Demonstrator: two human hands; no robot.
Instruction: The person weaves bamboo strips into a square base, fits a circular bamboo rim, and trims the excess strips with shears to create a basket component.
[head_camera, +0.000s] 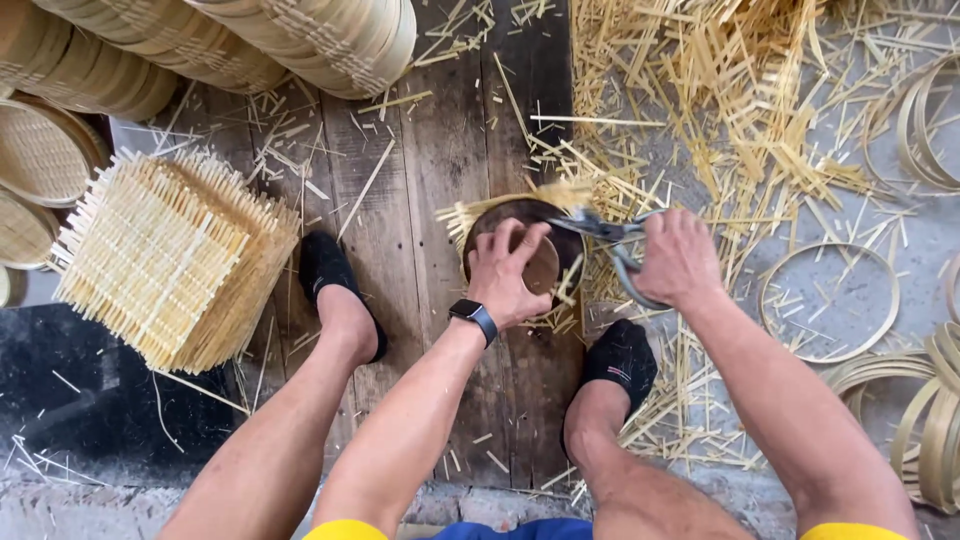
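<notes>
Two bare hands work over a round woven bamboo mat (487, 215) lying under a dark round disc (520, 215) on the wooden plank floor (420, 180), near its right edge. Her left hand (510, 272) presses down on the disc, fingers curled over a smaller brown disc (543, 270). Her right hand (678, 258) grips metal shears (610, 235), fingers closed through the handles, blades at the mat's upper right rim. Bamboo trimmings (720, 110) litter the ground right of the planks. Square woven mats (170, 255) stand stacked near the planks' left edge, just beside the left foot (335, 285). Bamboo hoops (830, 300) lie further right.
</notes>
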